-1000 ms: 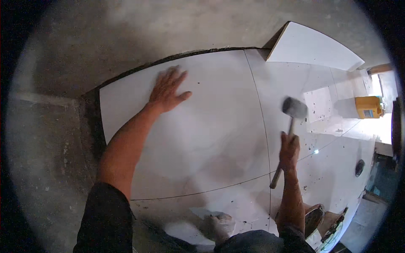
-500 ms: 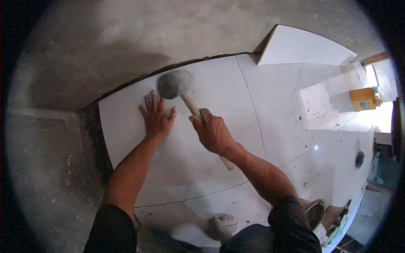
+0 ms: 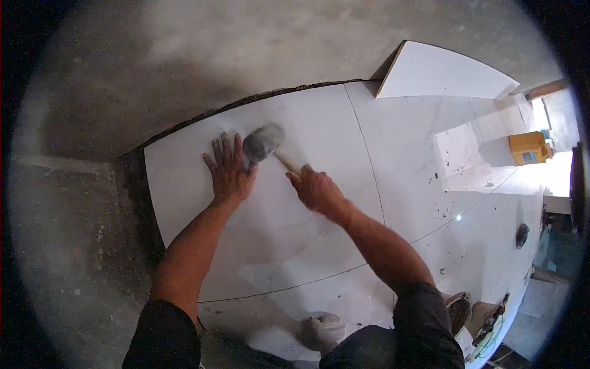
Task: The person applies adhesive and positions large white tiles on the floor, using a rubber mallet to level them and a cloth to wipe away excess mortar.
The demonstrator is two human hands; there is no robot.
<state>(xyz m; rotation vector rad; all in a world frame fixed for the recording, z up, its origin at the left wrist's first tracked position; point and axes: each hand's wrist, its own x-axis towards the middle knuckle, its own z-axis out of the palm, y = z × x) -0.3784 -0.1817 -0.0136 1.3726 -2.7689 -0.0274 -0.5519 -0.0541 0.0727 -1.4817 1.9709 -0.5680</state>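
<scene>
My left hand (image 3: 230, 169) lies flat with fingers spread on a large white floor tile (image 3: 295, 227) in the corner by the wall. My right hand (image 3: 318, 192) is wrapped round the pale wooden handle of a mallet (image 3: 264, 142). Its dark grey head, slightly blurred, is just right of my left fingers, over the tile. Whether the head touches the tile I cannot tell. A dark gap runs between the tile's far and left edges and the rough grey walls.
A white tile piece (image 3: 442, 72) leans on the far wall. At right stands a yellow jerrycan (image 3: 528, 148), with a dark round object (image 3: 522, 236) nearer. A bucket (image 3: 458, 310) is by my right elbow, and a whitish lump (image 3: 327, 329) near my knees. Dark crumbs dot the right-hand tiles.
The mallet head has moved down and slightly right, nearer to me, and my right hand has shifted slightly right. My left hand stays flat on the tile.
</scene>
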